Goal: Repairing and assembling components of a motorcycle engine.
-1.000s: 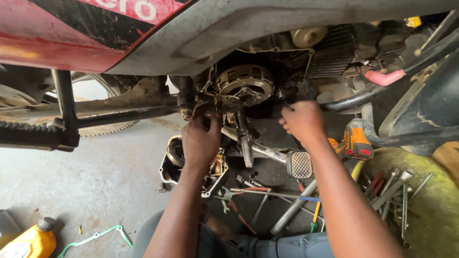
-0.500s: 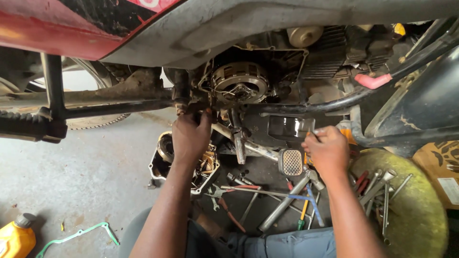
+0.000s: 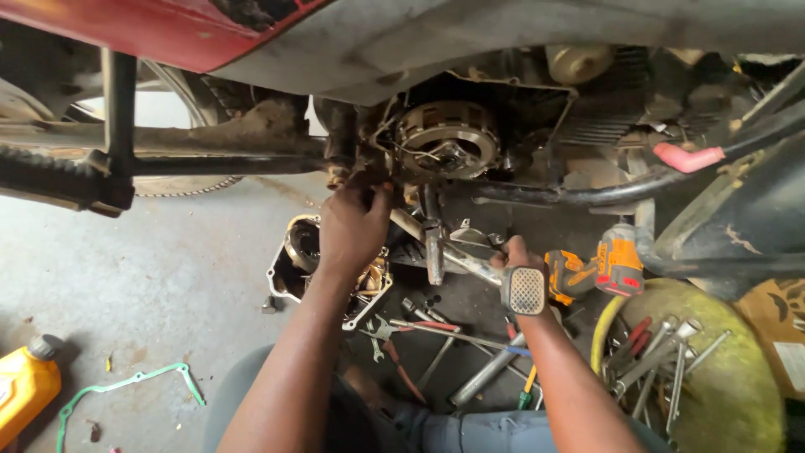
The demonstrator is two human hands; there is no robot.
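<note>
The left hand is being held curled, fingertips pressed against the lower edge of the open motorcycle engine, just beside the round ribbed metal clutch assembly. The right hand is being kept low behind the square perforated metal foot pedal, near the orange cordless driver; its grip cannot be told.

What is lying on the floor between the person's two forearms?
In the head view, loose hand tools lie scattered on the dark floor between the left hand and the right hand: spanners, red-handled pliers and long metal rods.
</note>
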